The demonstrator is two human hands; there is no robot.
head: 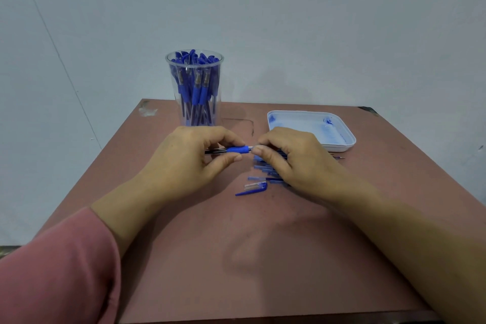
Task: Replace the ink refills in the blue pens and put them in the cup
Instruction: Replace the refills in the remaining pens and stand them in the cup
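logging what i see, item by item. left hand (184, 159): fingers curled, thumb and forefinger pinching the blue pen (236, 149) at its rubber grip, barrel level above the table (236, 258). right hand (293, 162): thumb and forefinger closed on the pen's metal tip end, other fingers curled over a pile of loose refills (263, 166). clear cup (194, 87): upright behind the hands, packed with blue pens. white tray (297, 123): right of the cup, ink-stained. blue cap (259, 189): lying on the table, near the pile.
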